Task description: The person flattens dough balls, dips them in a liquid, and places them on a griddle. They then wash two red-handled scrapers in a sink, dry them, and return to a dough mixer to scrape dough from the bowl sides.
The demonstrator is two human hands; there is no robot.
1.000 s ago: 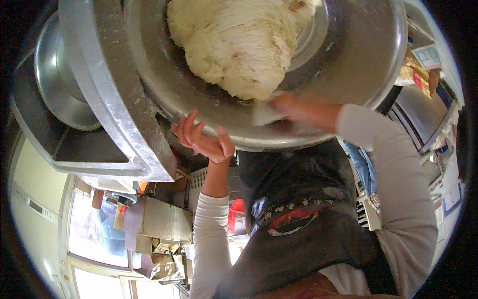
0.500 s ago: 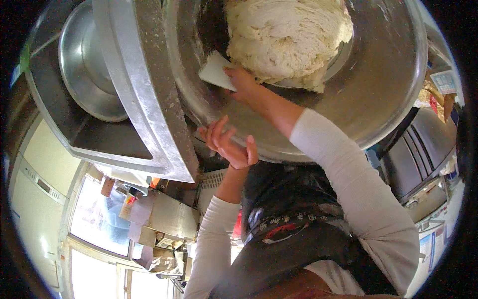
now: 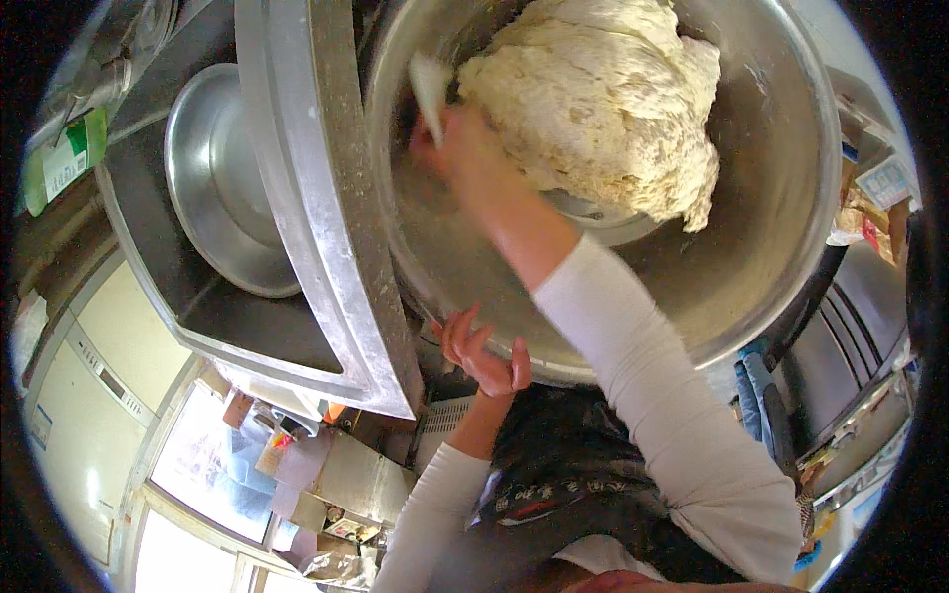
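Observation:
A big, pale, lumpy mass of dough (image 3: 603,109) sits in a wide steel bowl (image 3: 771,178) in front of me. My right hand (image 3: 457,148), smeared by motion, grips a white dough scraper (image 3: 429,91) at the bowl's left side, beside the dough. The scraper is seen nearly edge-on and blurred. At the near left rim of the bowl is my left hand (image 3: 484,358), palm up with loosely bent fingers spread apart and nothing in it. Whether it touches the rim I cannot tell.
Left of the bowl stands a steel sink (image 3: 331,326) holding a round metal basin (image 3: 213,188). A green package (image 3: 67,163) lies beyond it at far left. Blue cloth (image 3: 754,390) hangs near the bowl's right side, and a cardboard box (image 3: 361,476) is at lower left.
The whole view has shifted. My right hand has moved the scraper farther up along the bowl's left wall and turned it from flat to edge-on. My left hand remains by the rim.

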